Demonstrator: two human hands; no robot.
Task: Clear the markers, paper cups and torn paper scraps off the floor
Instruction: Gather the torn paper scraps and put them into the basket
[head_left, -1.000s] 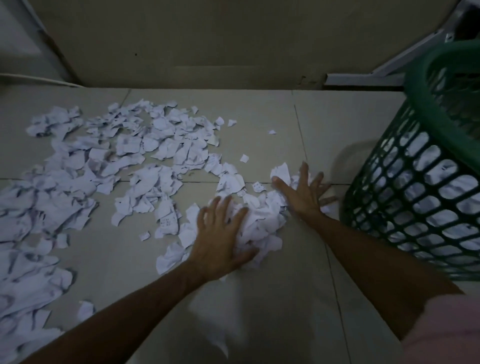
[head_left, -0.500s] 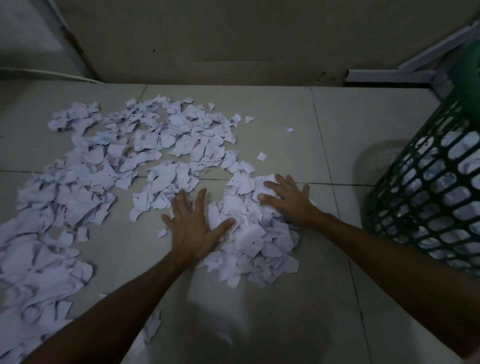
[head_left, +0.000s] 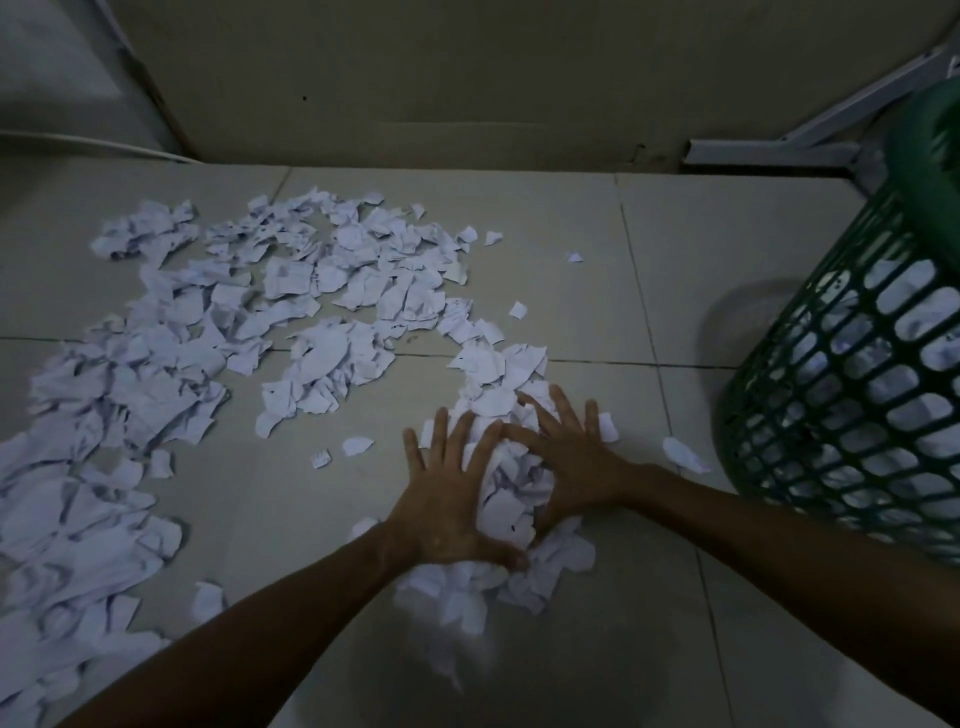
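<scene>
Left hand (head_left: 451, 499): flat with fingers spread, pressing on the near-left side of a small heap of scraps (head_left: 511, 499); it holds nothing.
Right hand (head_left: 574, 460): also flat and splayed, pressing the heap's right side, fingertips almost meeting the left's.
Why so: the two palms wall the paper in from both sides, likely to bunch it into one liftable load.
Torn paper scraps (head_left: 218, 332): most lie across the tiled floor (head_left: 675, 291) to the left and ahead, well apart from the heap.
Basket (head_left: 857, 395): green lattice, just right of the hands, paper showing through its holes.
Markers, cups: none in view.
Open room: bare tile between heap and basket; a few strays (head_left: 684, 454) lie there.
Edges: the wall (head_left: 467, 78) closes off the far side.
</scene>
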